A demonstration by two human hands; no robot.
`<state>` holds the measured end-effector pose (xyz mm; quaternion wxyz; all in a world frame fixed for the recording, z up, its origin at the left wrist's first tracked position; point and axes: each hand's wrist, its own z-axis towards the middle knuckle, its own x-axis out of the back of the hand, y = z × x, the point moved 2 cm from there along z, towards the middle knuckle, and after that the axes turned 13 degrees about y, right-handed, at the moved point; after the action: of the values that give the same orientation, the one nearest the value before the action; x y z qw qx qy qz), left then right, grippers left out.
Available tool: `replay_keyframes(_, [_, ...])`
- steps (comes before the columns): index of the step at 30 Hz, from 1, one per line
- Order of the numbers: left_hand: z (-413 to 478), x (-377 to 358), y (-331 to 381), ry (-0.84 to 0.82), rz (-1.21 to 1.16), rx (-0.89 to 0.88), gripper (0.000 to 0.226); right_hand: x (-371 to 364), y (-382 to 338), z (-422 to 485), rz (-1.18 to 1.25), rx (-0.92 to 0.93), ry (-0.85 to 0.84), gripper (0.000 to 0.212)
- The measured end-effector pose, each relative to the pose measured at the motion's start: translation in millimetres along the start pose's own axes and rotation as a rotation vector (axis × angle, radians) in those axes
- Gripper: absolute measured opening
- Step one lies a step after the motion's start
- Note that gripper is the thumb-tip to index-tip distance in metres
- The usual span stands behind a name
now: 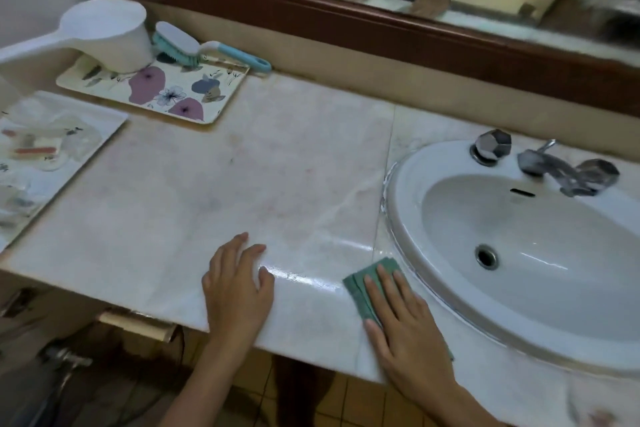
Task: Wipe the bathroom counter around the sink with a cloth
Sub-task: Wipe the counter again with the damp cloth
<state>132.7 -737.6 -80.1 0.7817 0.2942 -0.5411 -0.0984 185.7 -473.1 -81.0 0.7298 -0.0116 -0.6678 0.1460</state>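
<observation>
A pale marble counter (242, 184) runs across the view, with a white oval sink (408, 184) set into its right part. A folded green cloth (360, 284) lies on the counter just left of the sink's front rim. My right hand (398, 322) presses flat on top of the cloth, fingers stretched forward. My left hand (235, 284) rests palm down on the bare counter near the front edge, fingers apart, holding nothing. A wet, shiny streak (311, 277) lies between the two hands.
A floral tray (194, 97) at the back left carries a white dipper (107, 35) and a teal scrub brush (187, 45). A white tray (104, 135) with small items sits at the far left. Chrome taps (540, 163) stand behind the basin. A wood-framed mirror (381, 28) lines the back wall.
</observation>
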Motion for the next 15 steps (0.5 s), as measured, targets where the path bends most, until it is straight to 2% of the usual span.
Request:
replay_keyframes(4, [-3.2, -1.8, 5.0, -0.010, 0.091, 0.010, 0.038, -6.5, -9.4, 9.8, -0.036, -0.222, 0.063, 0.061])
replay_keyframes(8, [-4.5, -2.1, 5.4, -0.001, 0.114, 0.002, 0.036, -17.0, -39.0, 82.4, 0.017, -0.327, 0.104, 0.062])
replay_keyframes(13, [-1.9, -1.6, 6.3, 0.051, 0.097, 0.013, 0.039, -33.4, -35.4, 228.7, 0.059, -0.038, 0.061, 0.057])
replay_keyframes(15, [-1.6, -3.6, 6.1, 0.077, 0.090, -0.001, 0.038, -37.7, -7.2, 283.5, -0.007, -0.037, 0.105, 0.057])
